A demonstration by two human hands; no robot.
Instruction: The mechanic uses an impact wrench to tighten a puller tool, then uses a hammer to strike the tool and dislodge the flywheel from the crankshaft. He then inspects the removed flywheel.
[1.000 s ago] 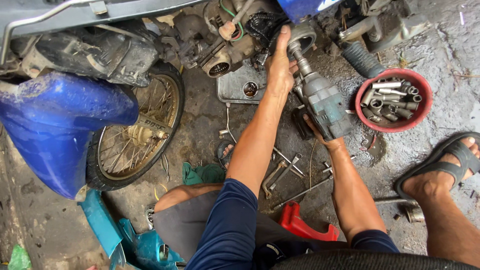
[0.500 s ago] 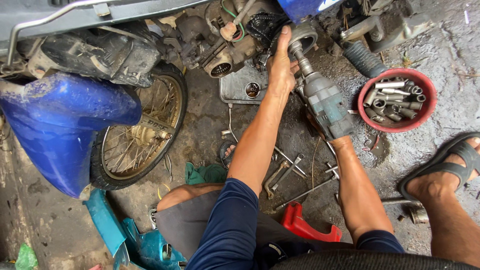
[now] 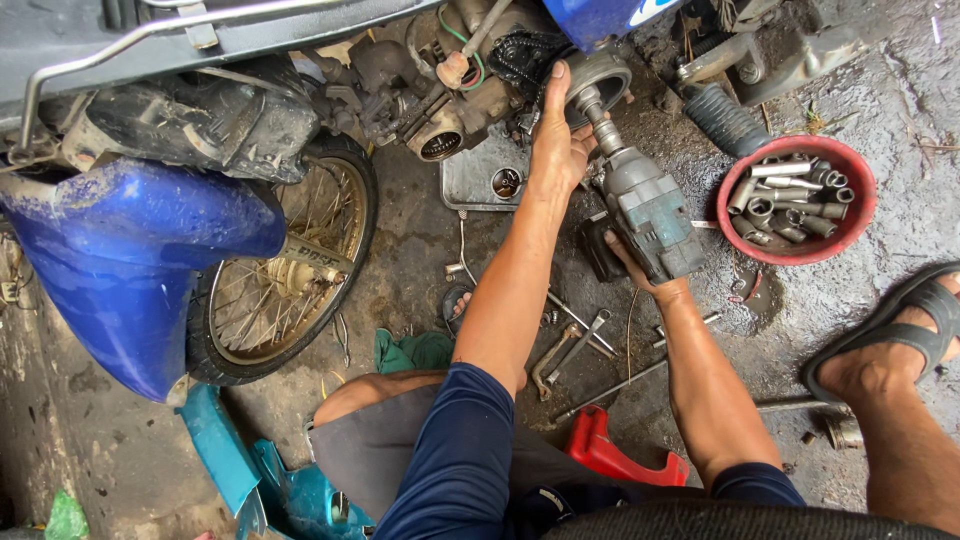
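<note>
Nothing moved: both hands [image 3: 560, 140] w/ impact wrench [image 3: 645, 210] still on engine [image 3: 600, 75].

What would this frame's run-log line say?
left hand: braced on round engine part | right hand: grips impact wrench, socket on part | red bowl of sockets at right | spanners on floor

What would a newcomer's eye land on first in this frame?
At top centre, the right hand holds a grey impact wrench against the motorcycle engine, the left hand braced beside it. A red bowl of sockets sits at right; the blue fender and spoked wheel fill the left.
</note>
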